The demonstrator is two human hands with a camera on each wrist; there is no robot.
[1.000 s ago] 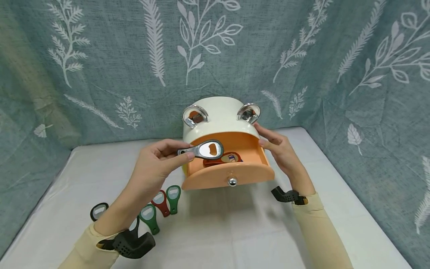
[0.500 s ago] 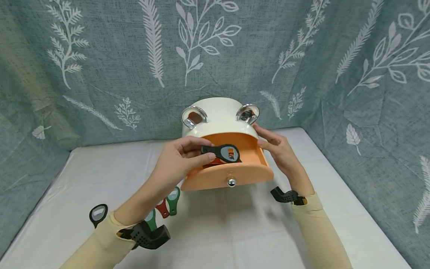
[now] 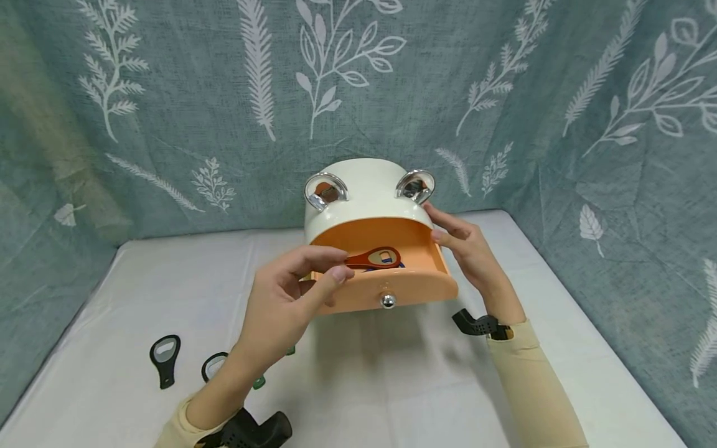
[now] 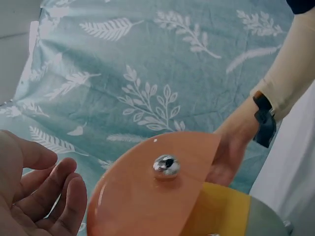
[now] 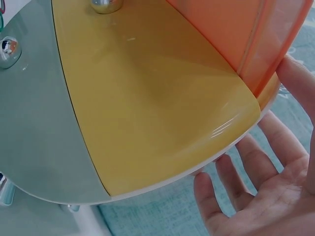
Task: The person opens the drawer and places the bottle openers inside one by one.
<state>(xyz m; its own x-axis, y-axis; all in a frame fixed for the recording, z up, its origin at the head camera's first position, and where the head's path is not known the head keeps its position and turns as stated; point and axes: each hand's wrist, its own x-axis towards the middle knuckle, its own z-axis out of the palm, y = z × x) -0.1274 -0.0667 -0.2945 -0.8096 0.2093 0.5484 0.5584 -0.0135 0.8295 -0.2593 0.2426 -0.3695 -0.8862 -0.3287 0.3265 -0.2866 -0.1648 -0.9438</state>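
Orange plastic fills the middle of your view: the top drawer (image 3: 386, 274) of the cream cabinet (image 3: 364, 186) is pulled out, and your left hand (image 3: 291, 292) hovers at its front left corner, just off the rim. That hand holds nothing; the thumb and fingers are loosely curved and apart, and the left wrist view shows the fingers (image 4: 54, 196) relaxed beside the drawer front, near its chrome knob (image 4: 166, 165). Just past your left fingertips, inside the drawer, lies a brown bottle opener (image 3: 374, 257) on top of other openers I can only partly make out. Your right hand (image 3: 467, 249) steadies the cabinet on the far side, fingers straight and flat against the cream shell and the drawer's right wall; the right wrist view shows the fingers (image 5: 295, 78) spread along that edge, gripping nothing.

By my reading, you are between drops: one opener is in the drawer and more wait on the white table (image 3: 392, 386). Below and to the left of your left wrist lie a black bottle opener (image 3: 164, 358), a second black one (image 3: 213, 367) and a green one (image 3: 259, 381) mostly hidden by your forearm.

The next move likely calls for bringing the left hand back and down to those openers, pinching one by its handle, while the right hand keeps the cabinet from sliding
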